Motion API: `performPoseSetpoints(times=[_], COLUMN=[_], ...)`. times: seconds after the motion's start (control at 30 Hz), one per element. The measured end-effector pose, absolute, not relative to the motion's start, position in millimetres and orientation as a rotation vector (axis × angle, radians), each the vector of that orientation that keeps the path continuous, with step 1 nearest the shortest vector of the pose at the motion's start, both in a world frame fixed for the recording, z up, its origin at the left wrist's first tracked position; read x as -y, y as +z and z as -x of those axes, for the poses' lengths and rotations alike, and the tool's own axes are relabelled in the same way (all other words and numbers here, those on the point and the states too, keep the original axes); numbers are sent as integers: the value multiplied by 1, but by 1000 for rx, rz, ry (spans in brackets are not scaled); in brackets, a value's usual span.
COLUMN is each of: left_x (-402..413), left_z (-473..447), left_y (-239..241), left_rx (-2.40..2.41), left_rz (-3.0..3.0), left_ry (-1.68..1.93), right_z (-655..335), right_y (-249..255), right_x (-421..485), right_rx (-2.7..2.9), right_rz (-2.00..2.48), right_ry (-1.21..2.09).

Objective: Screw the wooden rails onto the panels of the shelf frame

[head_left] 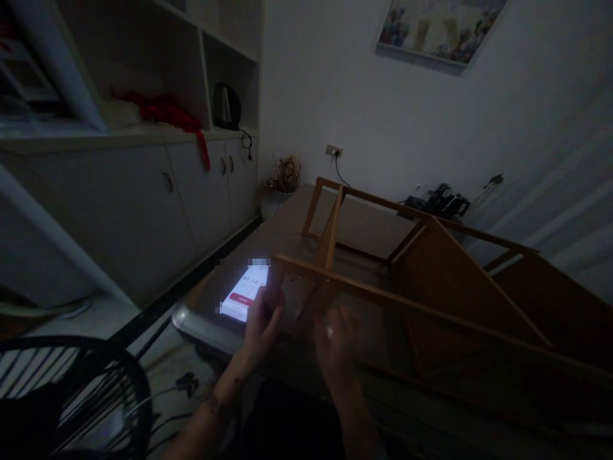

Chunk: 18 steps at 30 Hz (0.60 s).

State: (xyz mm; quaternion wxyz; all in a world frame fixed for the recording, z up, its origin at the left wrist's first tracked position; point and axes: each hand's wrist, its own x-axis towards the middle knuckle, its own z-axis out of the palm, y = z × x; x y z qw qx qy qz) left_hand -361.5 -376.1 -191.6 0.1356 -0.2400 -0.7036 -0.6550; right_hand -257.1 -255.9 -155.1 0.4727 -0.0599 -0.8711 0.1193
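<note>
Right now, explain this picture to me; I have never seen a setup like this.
No machine here: a person wears a camera on the head, so the one view looks down at their own bare hands in a dim room. The left hand touches a lit phone lying on the table; whether it grips it is unclear. The right hand, blurred, holds nothing I can see, beside a wooden frame lying on the same table.

The frame (407, 255) is matt, light-brown wood. The tabletop (287, 223) looks smooth and glossy, like glass. The phone (245, 292) has a glossy screen. The cupboard doors (119, 211) are smooth and matt; the red rag (167, 110) is cloth.
</note>
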Motion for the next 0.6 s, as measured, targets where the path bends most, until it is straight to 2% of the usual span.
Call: performPoseSetpoints(times=[0.17, 0.4, 0.6], left_x=[373, 368, 367], left_z=[362, 361, 358], left_y=[-199, -201, -201], left_rx=[1991, 1949, 1894], left_rz=[680, 627, 638], left_ry=[-1909, -1923, -1901], right_z=[263, 274, 276], right_y=[-155, -182, -193], right_x=[257, 259, 259], right_rx=[2092, 2083, 2057], right_rz=[152, 115, 92], right_ry=[373, 541, 554])
